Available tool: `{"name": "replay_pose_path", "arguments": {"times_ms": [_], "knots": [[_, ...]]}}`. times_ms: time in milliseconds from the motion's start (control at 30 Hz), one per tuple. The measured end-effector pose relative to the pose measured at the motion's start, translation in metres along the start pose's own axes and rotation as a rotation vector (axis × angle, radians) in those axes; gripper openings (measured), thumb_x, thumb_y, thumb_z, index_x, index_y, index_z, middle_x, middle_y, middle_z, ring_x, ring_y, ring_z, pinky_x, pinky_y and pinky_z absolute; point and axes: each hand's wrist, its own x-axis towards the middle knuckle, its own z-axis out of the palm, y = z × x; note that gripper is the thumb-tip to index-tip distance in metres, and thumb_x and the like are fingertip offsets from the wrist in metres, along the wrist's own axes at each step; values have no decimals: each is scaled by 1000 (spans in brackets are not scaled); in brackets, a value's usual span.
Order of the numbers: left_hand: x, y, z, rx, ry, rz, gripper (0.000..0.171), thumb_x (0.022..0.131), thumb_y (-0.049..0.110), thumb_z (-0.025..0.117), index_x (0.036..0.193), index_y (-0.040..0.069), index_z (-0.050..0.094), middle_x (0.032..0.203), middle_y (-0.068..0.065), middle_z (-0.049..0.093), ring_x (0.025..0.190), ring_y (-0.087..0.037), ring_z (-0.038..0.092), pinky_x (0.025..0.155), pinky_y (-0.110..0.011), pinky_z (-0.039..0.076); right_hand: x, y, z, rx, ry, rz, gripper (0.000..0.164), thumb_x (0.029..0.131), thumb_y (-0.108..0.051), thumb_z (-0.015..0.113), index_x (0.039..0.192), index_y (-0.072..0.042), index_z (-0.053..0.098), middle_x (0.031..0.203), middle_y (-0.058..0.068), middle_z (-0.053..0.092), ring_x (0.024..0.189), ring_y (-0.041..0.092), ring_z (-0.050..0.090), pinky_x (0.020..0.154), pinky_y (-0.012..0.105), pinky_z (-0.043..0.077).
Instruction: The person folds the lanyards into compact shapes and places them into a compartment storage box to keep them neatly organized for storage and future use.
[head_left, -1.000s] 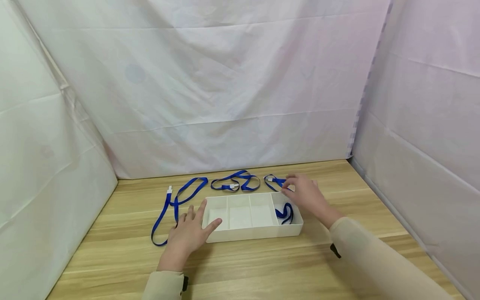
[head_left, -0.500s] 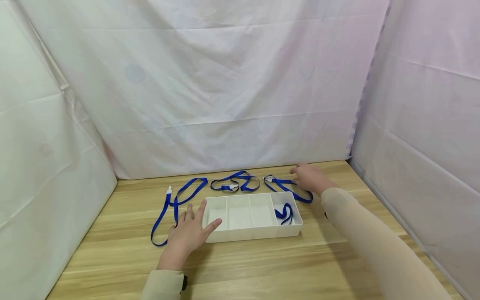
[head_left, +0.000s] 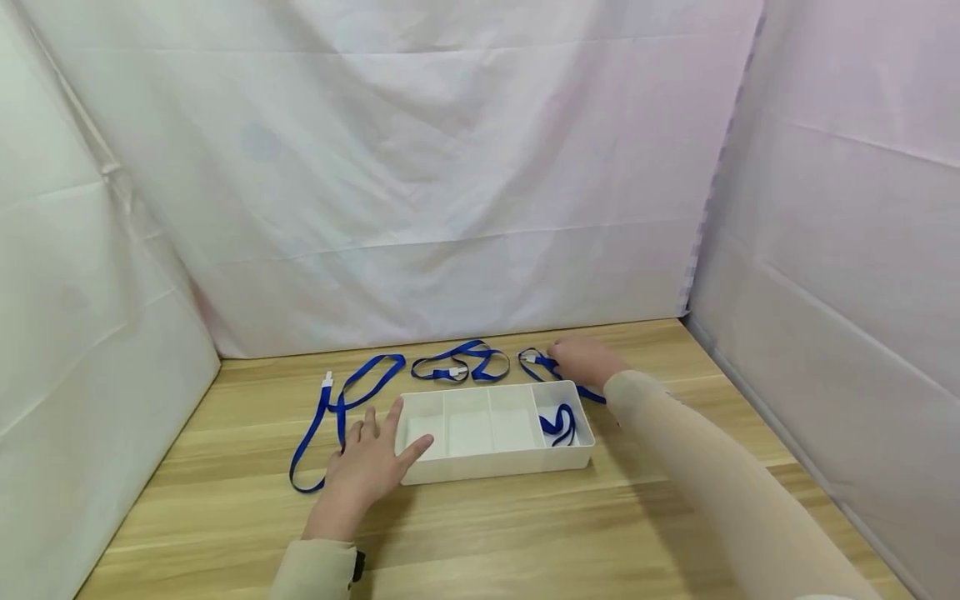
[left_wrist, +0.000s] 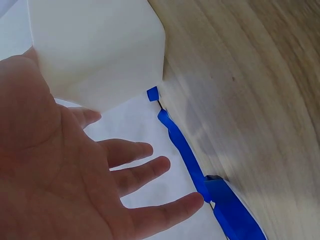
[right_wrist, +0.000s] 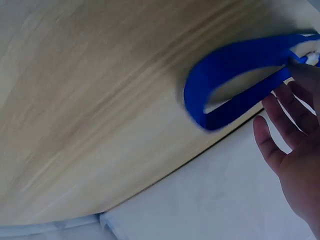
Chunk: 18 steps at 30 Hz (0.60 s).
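A white divided tray (head_left: 495, 464) stands on the table, with a bunched blue lanyard (head_left: 560, 423) in its right compartment. My left hand (head_left: 366, 461) rests against the tray's left end, fingers spread, thumb over the rim; the left wrist view shows the palm (left_wrist: 65, 150) beside the tray wall (left_wrist: 100, 50). Behind the tray's right end, my right hand (head_left: 588, 362) is at another blue lanyard (head_left: 536, 365). In the right wrist view its thumb overlaps the strap (right_wrist: 225, 65) near the white clip (right_wrist: 312, 58); whether it pinches the strap is hidden.
One blue lanyard (head_left: 307, 446) with a white clip lies left of the tray, partly behind my left hand. Another lanyard (head_left: 482, 350) lies looped behind the tray. White cloth (head_left: 450, 183) hangs behind the wooden table (head_left: 480, 533) and along both sides.
My right hand moved from above the tray's right compartment to beyond the right lanyard, then left onto it. The left hand stays at the tray. The head view has shifted slightly.
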Motion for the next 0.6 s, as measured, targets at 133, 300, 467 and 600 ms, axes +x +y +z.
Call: {"name": "replay_pose_path", "arguments": {"times_ms": [133, 300, 467, 600], "knots": [[-1, 0, -1, -11, 6, 13, 91, 103, 77, 42, 173, 27, 12, 174, -33, 15, 159, -59, 17, 112, -88, 26, 1, 5, 6, 51, 27, 20, 10, 103, -16, 68, 95, -11, 70, 88, 4, 69, 81, 23, 64, 79, 44, 58], [-1, 1, -1, 0, 17, 13, 90, 103, 75, 43, 172, 26, 14, 174, -33, 16, 159, -59, 19, 111, -88, 28, -5, 13, 0, 158, 10, 125, 6, 93, -7, 69, 88, -8, 66, 85, 6, 67, 74, 23, 59, 68, 40, 54], [0, -1, 0, 6, 15, 7, 90, 103, 75, 43, 173, 26, 13, 174, -33, 17, 159, -59, 19, 111, -89, 28, -8, 21, -13, 215, 54, 198, 10, 103, -12, 65, 102, -3, 69, 96, 10, 73, 81, 24, 66, 71, 39, 56], [0, -3, 2, -1, 6, 3, 90, 103, 76, 42, 173, 26, 13, 174, -33, 17, 159, -59, 19, 112, -89, 27, -14, 21, -29, 238, 141, 194, 14, 105, -13, 66, 106, -1, 72, 100, 14, 75, 89, 28, 70, 80, 45, 60]]}}
